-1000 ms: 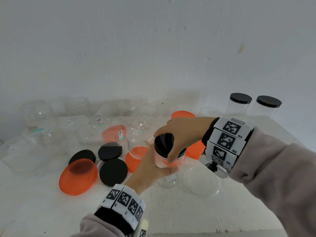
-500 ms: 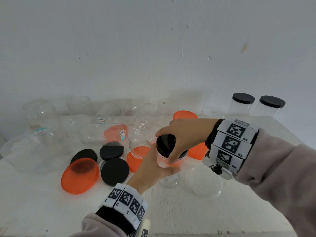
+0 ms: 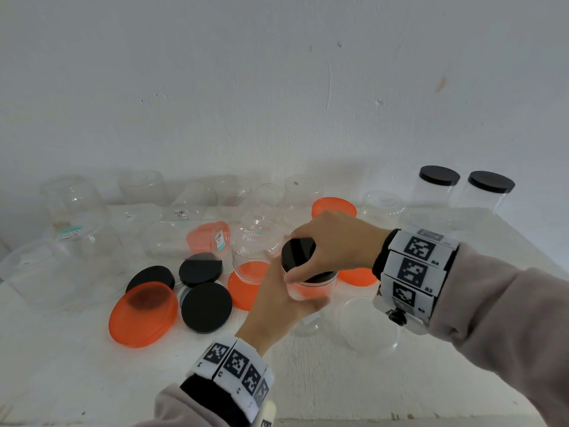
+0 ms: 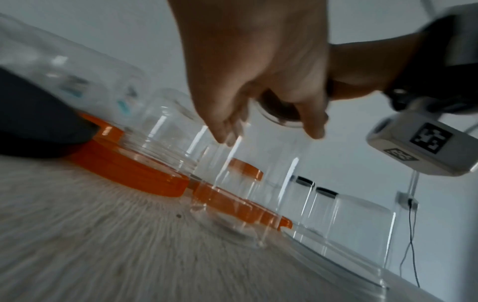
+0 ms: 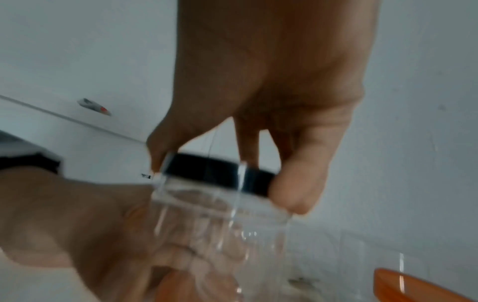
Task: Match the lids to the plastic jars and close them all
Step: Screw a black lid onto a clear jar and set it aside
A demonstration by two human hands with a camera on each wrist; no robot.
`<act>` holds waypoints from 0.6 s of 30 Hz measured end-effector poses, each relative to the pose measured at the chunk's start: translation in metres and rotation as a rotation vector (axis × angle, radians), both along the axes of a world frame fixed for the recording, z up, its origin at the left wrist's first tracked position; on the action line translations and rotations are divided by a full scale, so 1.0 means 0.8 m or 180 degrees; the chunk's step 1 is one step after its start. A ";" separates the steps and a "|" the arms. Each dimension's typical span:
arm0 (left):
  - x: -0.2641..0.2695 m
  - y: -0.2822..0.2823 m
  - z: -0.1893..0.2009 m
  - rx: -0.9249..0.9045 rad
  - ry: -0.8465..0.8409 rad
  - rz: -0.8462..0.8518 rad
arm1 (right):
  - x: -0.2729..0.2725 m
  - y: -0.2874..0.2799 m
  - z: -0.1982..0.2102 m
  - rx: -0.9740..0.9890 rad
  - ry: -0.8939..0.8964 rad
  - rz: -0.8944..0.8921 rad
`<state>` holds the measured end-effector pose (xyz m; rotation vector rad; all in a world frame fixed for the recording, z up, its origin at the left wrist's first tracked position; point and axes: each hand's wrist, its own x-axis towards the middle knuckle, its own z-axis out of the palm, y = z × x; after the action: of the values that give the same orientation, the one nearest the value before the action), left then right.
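Jar (image 3: 311, 291) work sits at frame centre: your left hand (image 3: 277, 306) wraps the clear body while your right hand (image 3: 335, 241) pinches the black lid (image 3: 297, 252) on its mouth. Loose black lids (image 3: 206, 306) and an orange lid (image 3: 143, 312) crowd the lower left of the white table (image 3: 338, 386). A clear lid (image 3: 368, 325) lies just right. Two capped jars (image 3: 437, 186) stand upper right.

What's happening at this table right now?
A person is closing a clear jar: the left hand grips its body while the right hand holds a black lid on its mouth. Two black-lidded jars stand closed at the far right. Loose black lids, orange lids and open jars still lie across the white table.
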<state>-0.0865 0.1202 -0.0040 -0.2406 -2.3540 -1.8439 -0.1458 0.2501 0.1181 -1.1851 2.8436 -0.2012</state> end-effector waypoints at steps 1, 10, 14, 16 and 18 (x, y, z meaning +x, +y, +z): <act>0.001 0.002 -0.001 0.0016 0.0005 0.0057 | 0.001 0.000 -0.003 -0.0038 0.0012 -0.0097; 0.001 -0.001 0.002 -0.0082 -0.0035 -0.0063 | -0.004 -0.006 0.023 0.0910 -0.0715 -0.0291; 0.001 -0.001 0.003 -0.0091 -0.0007 -0.0061 | -0.009 -0.006 0.031 0.0776 -0.0798 -0.0119; 0.001 0.000 0.002 -0.0073 -0.0015 -0.0039 | -0.010 -0.006 0.027 0.0682 -0.0682 -0.0102; 0.001 0.000 0.001 -0.0056 -0.0035 -0.0015 | -0.010 -0.007 0.023 0.0627 -0.0582 -0.0080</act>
<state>-0.0854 0.1204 -0.0033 -0.2391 -2.3797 -1.8321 -0.1538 0.2445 0.1363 -1.0359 2.6498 -0.0271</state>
